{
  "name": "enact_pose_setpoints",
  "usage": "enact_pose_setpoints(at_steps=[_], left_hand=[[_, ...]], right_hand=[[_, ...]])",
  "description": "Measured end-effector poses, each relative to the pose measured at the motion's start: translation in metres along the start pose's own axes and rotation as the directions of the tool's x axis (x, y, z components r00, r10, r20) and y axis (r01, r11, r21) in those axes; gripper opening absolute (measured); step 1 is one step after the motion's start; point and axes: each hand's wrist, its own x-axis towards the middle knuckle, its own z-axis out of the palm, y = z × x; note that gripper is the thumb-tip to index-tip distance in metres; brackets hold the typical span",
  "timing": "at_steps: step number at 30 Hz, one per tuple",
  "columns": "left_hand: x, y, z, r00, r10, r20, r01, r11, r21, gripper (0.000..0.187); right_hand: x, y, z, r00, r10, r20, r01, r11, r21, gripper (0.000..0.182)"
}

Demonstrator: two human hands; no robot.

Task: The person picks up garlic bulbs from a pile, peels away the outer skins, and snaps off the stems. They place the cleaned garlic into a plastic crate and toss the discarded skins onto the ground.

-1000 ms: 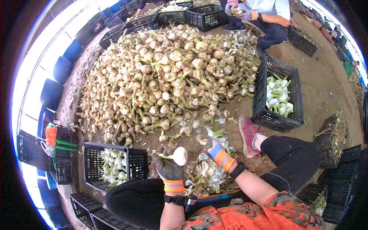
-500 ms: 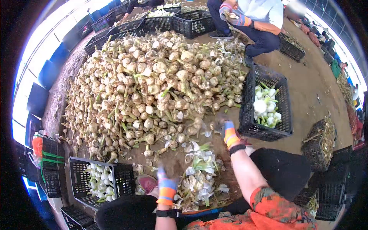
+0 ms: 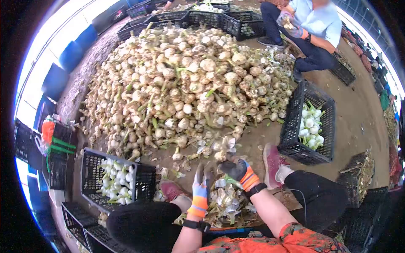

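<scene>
A large heap of unpeeled garlic bulbs with stems lies in front of me. My left hand, in a grey-and-orange striped glove, is held with fingers stretched out and nothing in them. Beside it, my right hand has its dark gloved fingers curled at a garlic bulb near the heap's front edge; the grip itself is partly hidden. Below both hands is a pile of peeled skins and leaves. White cleaned garlic fills part of the black crate at my left.
Another black crate with white garlic stands to the right. A co-worker crouches at the far right of the heap, holding something small. More crates line the back. A crate of trimmings sits at far right.
My right hand has come left from beside the right crate to the heap's front edge. My left hand has moved up and right, closer to it. The view has shifted.
</scene>
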Motion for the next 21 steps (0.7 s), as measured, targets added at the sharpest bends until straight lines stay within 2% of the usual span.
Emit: enact_pose_setpoints(at_steps=[1, 2, 3, 4, 5, 6, 8, 9, 11, 12, 13, 15, 16, 19, 20, 21], left_hand=[[-0.005, 0.019, -0.002, 1.000, 0.016, 0.012, -0.016, 0.998, 0.059, 0.046], [0.008, -0.028, -0.011, 0.989, 0.041, 0.139, 0.038, 0.853, -0.521, 0.050], [-0.002, 0.011, -0.002, 0.995, 0.098, 0.023, -0.077, 0.888, -0.453, 0.050], [-0.003, 0.026, -0.005, 0.990, 0.128, -0.067, -0.144, 0.894, -0.423, 0.048], [-0.004, 0.038, -0.007, 0.975, 0.158, -0.155, -0.208, 0.896, -0.393, 0.047], [-0.008, 0.049, -0.010, 0.971, 0.173, -0.164, -0.226, 0.888, -0.400, 0.047], [-0.020, 0.066, -0.014, 0.956, 0.252, -0.149, -0.289, 0.896, -0.337, 0.048], [-0.025, 0.069, -0.012, 0.955, 0.257, -0.146, -0.293, 0.891, -0.348, 0.048], [-0.032, 0.074, -0.009, 0.900, 0.420, -0.114, -0.434, 0.887, -0.156, 0.052], [-0.036, 0.078, -0.007, 0.899, 0.426, -0.099, -0.438, 0.877, -0.200, 0.053], [-0.037, 0.077, -0.007, 0.896, 0.434, -0.094, -0.444, 0.872, -0.206, 0.053], [-0.036, 0.075, -0.010, 0.875, 0.475, -0.092, -0.482, 0.873, -0.075, 0.051], [-0.040, 0.079, -0.008, 0.871, 0.479, -0.112, -0.491, 0.857, -0.158, 0.049], [-0.038, 0.070, -0.010, 0.857, 0.501, -0.121, -0.515, 0.838, -0.178, 0.050], [-0.038, 0.066, -0.011, 0.873, 0.473, -0.116, -0.487, 0.842, -0.231, 0.050], [-0.040, 0.072, -0.011, 0.873, 0.474, -0.117, -0.488, 0.841, -0.233, 0.050]], right_hand=[[-0.002, 0.015, 0.018, 0.995, -0.001, 0.101, 0.007, 0.998, -0.065, 0.034], [0.001, 0.029, 0.033, 0.986, 0.029, 0.161, -0.005, 0.989, -0.146, 0.035], [0.004, 0.040, 0.046, 0.973, 0.059, 0.223, -0.006, 0.974, -0.228, 0.035], [-0.001, 0.040, 0.064, 0.981, -0.002, 0.196, 0.109, 0.836, -0.538, 0.036], [-0.006, 0.036, 0.083, 0.978, -0.077, 0.196, 0.203, 0.586, -0.785, 0.037], [-0.009, 0.035, 0.093, 0.975, -0.072, 0.210, 0.213, 0.574, -0.791, 0.037], [-0.019, 0.033, 0.105, 0.982, -0.113, 0.151, 0.187, 0.685, -0.704, 0.038], [-0.023, 0.032, 0.114, 0.981, -0.119, 0.152, 0.193, 0.676, -0.711, 0.038], [-0.025, 0.033, 0.132, 0.974, -0.214, 0.074, 0.216, 0.774, -0.595, 0.023], [-0.027, 0.035, 0.132, 0.979, -0.197, 0.057, 0.198, 0.837, -0.509, 0.022], [-0.026, 0.037, 0.132, 0.976, -0.206, 0.063, 0.209, 0.832, -0.513, 0.022], [-0.024, 0.041, 0.137, 0.923, -0.346, 0.172, 0.365, 0.638, -0.678, 0.024], [-0.030, 0.042, 0.141, 0.926, -0.343, 0.158, 0.346, 0.605, -0.717, 0.027], [-0.048, 0.036, 0.159, 0.953, -0.268, 0.139, 0.269, 0.545, -0.794, 0.030], [-0.051, 0.037, 0.158, 0.938, -0.278, 0.209, 0.339, 0.595, -0.729, 0.031], [-0.056, 0.038, 0.164, 0.937, -0.278, 0.210, 0.339, 0.594, -0.730, 0.031]])
